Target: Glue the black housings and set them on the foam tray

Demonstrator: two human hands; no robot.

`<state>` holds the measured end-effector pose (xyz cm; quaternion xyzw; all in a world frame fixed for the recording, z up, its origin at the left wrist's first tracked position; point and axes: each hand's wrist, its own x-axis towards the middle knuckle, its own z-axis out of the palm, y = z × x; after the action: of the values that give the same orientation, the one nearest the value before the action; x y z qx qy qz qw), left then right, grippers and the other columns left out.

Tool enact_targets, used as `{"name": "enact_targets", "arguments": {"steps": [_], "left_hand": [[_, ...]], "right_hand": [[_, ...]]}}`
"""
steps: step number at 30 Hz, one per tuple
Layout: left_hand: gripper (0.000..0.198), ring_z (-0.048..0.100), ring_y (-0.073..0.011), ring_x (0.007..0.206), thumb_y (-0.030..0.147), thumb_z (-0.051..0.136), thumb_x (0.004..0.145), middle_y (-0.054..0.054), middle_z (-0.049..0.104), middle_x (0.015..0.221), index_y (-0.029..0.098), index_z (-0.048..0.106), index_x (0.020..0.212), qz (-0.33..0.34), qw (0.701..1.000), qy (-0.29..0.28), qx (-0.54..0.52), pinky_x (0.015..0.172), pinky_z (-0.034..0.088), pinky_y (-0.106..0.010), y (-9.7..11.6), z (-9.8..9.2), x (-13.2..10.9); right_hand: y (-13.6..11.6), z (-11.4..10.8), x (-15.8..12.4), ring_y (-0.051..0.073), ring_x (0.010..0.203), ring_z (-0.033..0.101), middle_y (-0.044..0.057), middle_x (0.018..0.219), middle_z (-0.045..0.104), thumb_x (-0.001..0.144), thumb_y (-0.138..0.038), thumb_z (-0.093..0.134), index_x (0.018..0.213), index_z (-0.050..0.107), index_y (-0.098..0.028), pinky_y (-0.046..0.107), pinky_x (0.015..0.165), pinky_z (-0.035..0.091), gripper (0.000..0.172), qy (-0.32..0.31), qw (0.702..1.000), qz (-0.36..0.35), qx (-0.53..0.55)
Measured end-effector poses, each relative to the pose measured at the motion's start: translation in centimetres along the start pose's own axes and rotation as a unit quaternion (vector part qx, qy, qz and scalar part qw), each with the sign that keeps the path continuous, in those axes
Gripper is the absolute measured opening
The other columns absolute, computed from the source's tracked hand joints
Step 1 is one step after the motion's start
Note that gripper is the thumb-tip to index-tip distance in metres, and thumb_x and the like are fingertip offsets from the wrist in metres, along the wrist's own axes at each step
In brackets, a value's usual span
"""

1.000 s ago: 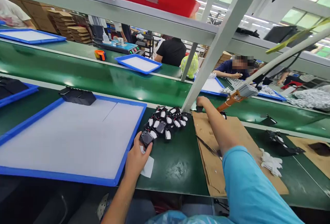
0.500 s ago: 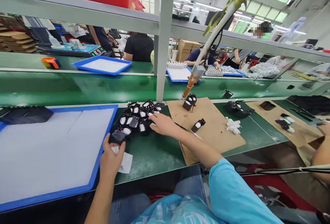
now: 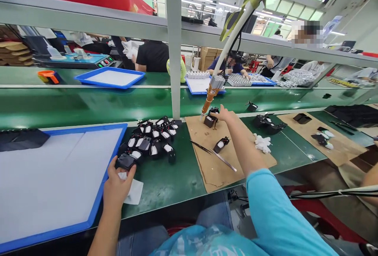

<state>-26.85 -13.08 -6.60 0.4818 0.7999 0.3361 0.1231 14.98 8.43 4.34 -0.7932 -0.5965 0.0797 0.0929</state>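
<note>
My left hand (image 3: pixel 115 183) rests at the blue tray's (image 3: pixel 97 205) right edge, fingers closed on a small black part (image 3: pixel 125 161) above a white paper slip (image 3: pixel 133 191). A pile of several black-and-white parts (image 3: pixel 153 138) lies just beyond it on the green bench. My right hand (image 3: pixel 226 113) reaches far forward over the brown cardboard sheet (image 3: pixel 212 165), fingers touching a black part (image 3: pixel 210 119) under the hanging orange-tipped tool (image 3: pixel 208 98). Another black part (image 3: pixel 221 144) and tweezers (image 3: pixel 223 160) lie on the cardboard.
A grey upright post (image 3: pixel 175 51) stands behind the pile. White cloth (image 3: pixel 262 142) and more black parts (image 3: pixel 267 124) lie to the right, beside another cardboard sheet (image 3: pixel 339 142). A green conveyor (image 3: pixel 88 102) runs behind; other people work beyond it.
My right hand left the pile of parts and moved forward to the black part under the hanging tool. My left hand stays on its small black part.
</note>
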Motion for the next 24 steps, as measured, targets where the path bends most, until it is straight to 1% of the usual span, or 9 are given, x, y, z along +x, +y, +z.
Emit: {"name": "enact_targets", "arguments": {"steps": [3,5,8,11,14,15,17,21,24], "left_hand": [[0.082,0.067,-0.0306,0.084,0.051,0.059,0.079,-0.005,0.069,0.089,0.019,0.028,0.147,0.007,1.0,0.0,-0.005,0.07,0.048,-0.036,0.0,0.0,-0.1],[0.081,0.066,-0.028,0.076,0.051,0.059,0.079,-0.006,0.068,0.089,0.018,0.029,0.146,0.012,1.0,-0.002,-0.007,0.069,0.047,-0.035,0.1,-0.1,-0.1],[0.08,0.062,-0.0221,0.058,0.052,0.058,0.079,-0.005,0.068,0.09,0.017,0.03,0.146,0.011,1.0,-0.005,-0.014,0.066,0.046,-0.035,0.1,-0.2,-0.2],[0.081,0.06,-0.0212,0.057,0.052,0.059,0.077,-0.005,0.068,0.088,0.018,0.031,0.146,0.004,1.0,-0.006,-0.025,0.064,0.046,-0.034,0.2,-0.2,-0.2],[0.086,0.064,-0.0258,0.071,0.051,0.062,0.075,-0.003,0.066,0.082,0.017,0.028,0.147,0.002,0.999,0.006,-0.033,0.066,0.045,-0.034,0.4,-0.2,-0.3],[0.088,0.064,-0.0269,0.075,0.052,0.063,0.075,-0.002,0.066,0.08,0.017,0.027,0.148,0.0,0.999,0.017,-0.038,0.068,0.045,-0.034,0.4,-0.2,-0.4],[0.089,0.064,-0.0268,0.079,0.053,0.063,0.075,-0.001,0.065,0.079,0.018,0.026,0.148,-0.009,0.997,0.048,-0.053,0.071,0.045,-0.035,0.5,-0.4,-0.7],[0.08,0.058,-0.0188,0.065,0.051,0.066,0.076,0.001,0.064,0.079,0.022,0.036,0.144,-0.024,0.988,0.093,-0.119,0.067,0.045,-0.032,1.3,-1.1,-1.8],[0.069,0.055,-0.0128,0.06,0.045,0.066,0.078,0.001,0.063,0.081,0.021,0.042,0.139,-0.009,0.956,0.088,-0.281,0.056,0.043,-0.023,3.6,-1.6,-3.3]], "right_hand": [[-1.5,1.4,1.9,0.022,0.107,0.061,0.01,0.125,0.059,0.091,-0.036,0.059,0.124,0.055,-0.017,0.044,0.089,0.054,0.039,-0.026,0.995,0.04,0.093],[-1.7,1.6,2.4,0.022,0.106,0.062,0.01,0.124,0.059,0.091,-0.036,0.059,0.123,0.055,-0.016,0.044,0.088,0.054,0.038,-0.032,0.986,0.056,0.156],[-0.1,0.5,2.2,0.022,0.108,0.061,0.01,0.126,0.058,0.091,-0.035,0.059,0.124,0.055,-0.017,0.045,0.09,0.054,0.038,-0.012,0.964,0.068,0.256],[2.7,-1.4,0.5,0.023,0.109,0.06,0.011,0.13,0.056,0.09,-0.034,0.06,0.131,0.049,-0.019,0.046,0.091,0.053,0.045,0.014,0.925,0.064,0.373],[5.0,-2.4,-3.3,0.022,0.098,0.065,0.007,0.125,0.061,0.084,-0.033,0.059,0.139,0.035,-0.027,0.043,0.084,0.057,0.06,0.002,0.859,0.037,0.51],[5.4,-2.3,-5.0,0.022,0.094,0.066,0.005,0.12,0.064,0.083,-0.036,0.056,0.137,0.036,-0.029,0.043,0.081,0.058,0.058,-0.011,0.832,0.024,0.554],[5.5,-1.6,-8.7,0.023,0.089,0.068,0.005,0.11,0.069,0.081,-0.047,0.046,0.126,0.046,-0.027,0.043,0.073,0.059,0.049,-0.049,0.774,0.002,0.631],[3.7,1.0,-15.4,0.023,0.083,0.071,0.007,0.103,0.073,0.075,-0.061,0.041,0.113,0.055,-0.026,0.037,0.064,0.059,0.054,-0.13,0.667,-0.02,0.733],[1.6,3.1,-18.4,0.022,0.081,0.071,0.007,0.103,0.073,0.074,-0.06,0.045,0.112,0.055,-0.025,0.035,0.061,0.058,0.052,-0.186,0.609,-0.024,0.771]]}}
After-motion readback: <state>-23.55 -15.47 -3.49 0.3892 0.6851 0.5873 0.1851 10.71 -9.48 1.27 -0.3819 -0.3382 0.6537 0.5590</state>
